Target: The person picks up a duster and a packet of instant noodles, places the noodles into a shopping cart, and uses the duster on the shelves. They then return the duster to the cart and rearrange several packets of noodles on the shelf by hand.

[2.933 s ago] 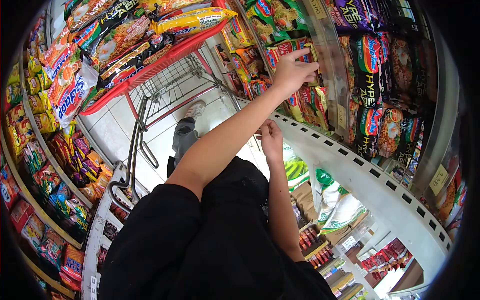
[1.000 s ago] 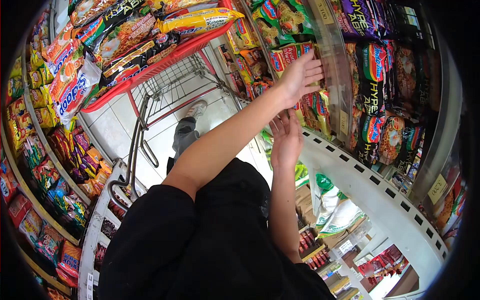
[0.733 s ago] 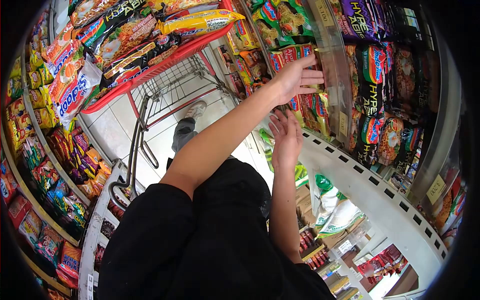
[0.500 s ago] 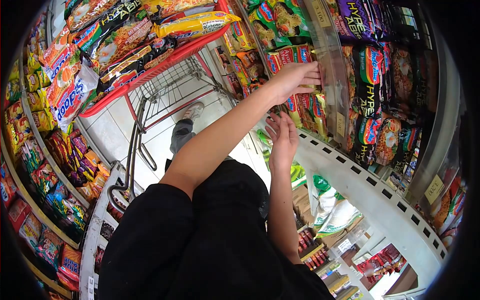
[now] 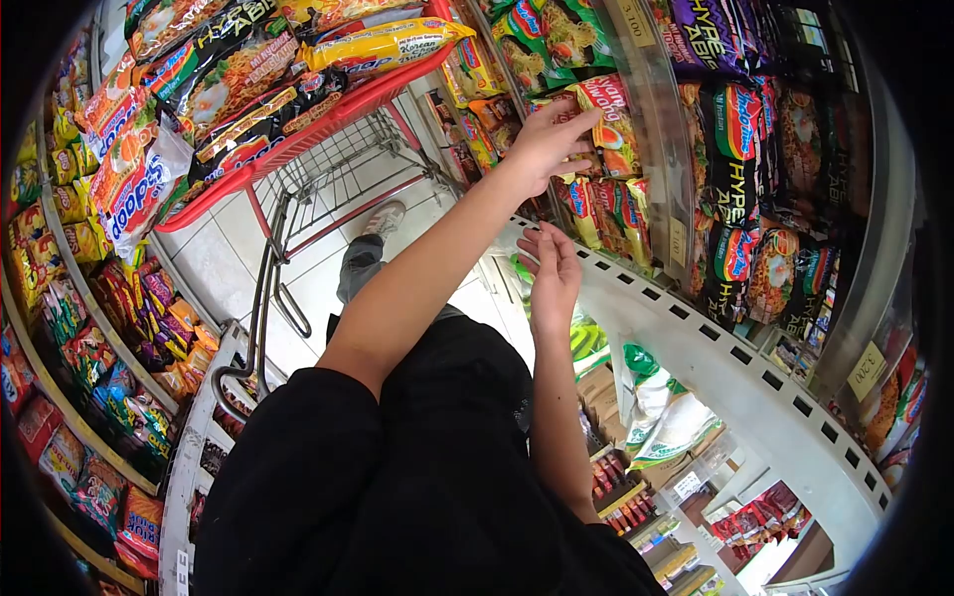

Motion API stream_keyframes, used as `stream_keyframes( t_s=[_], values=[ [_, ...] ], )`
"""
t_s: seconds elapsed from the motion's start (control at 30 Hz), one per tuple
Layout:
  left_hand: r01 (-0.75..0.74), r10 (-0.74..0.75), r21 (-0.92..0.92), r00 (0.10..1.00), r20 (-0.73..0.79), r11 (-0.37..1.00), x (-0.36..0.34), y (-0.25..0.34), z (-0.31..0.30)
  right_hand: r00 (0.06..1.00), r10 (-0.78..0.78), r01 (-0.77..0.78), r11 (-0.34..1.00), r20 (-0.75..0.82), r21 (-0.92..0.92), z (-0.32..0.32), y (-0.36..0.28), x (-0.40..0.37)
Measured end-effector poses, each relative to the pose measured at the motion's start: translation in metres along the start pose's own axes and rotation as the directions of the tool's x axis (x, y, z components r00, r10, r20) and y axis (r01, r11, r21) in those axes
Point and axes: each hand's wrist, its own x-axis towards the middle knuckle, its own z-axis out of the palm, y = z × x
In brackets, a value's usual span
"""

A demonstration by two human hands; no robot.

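Observation:
My left hand [image 5: 549, 145] reaches across to the shelf at the right, its thumb and fingers closed around the near edge of a yellow and red instant noodle packet [image 5: 614, 141]. That packet stands tilted up, facing me. More noodle packets [image 5: 606, 211] of the same colours lie in the row just below it. Below and nearer to me, my right hand [image 5: 555, 276] is held in the air with its fingers loosely bent and apart, nothing in it. It hovers by the perforated white shelf edge [image 5: 636, 288].
A red-rimmed shopping cart [image 5: 328, 129] loaded with noodle packs stands ahead on the left. Black noodle packets [image 5: 730, 189] fill the shelf at right behind a clear price strip [image 5: 656, 129]. Snack shelves [image 5: 99, 328] line the left side. White and green bags [image 5: 661, 412] sit below.
My left hand has drawn back leftward from the shelf row, and the noodle packet has come up tilted with it. My right hand has shifted slightly left, its fingers a little straighter.

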Motion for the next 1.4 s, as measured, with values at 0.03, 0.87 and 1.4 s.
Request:
stream_keyframes(
  t_s=[0.03, 0.87, 1.4],
  values=[
    [-0.007, 0.008, 0.04, 0.999, -0.042, 0.999, -0.002, 0.002, 0.002, 1.0, 0.011, -0.011, 1.0, -0.006, 0.025, -0.001, 0.0, 0.001],
    [-0.061, 0.037, 0.158, 0.988, 0.152, 0.986, 0.025, 0.011, 0.013, 0.978, -0.075, 0.183, 0.745, -0.193, 0.641, 0.013, -0.046, 0.075],
    [0.108, -0.197, 0.391, 0.961, 0.194, 0.914, -0.011, 0.024, -0.08, 1.0, -0.007, -0.001, 0.951, 0.024, 0.309, 0.016, -0.035, 0.046]
  ],
)
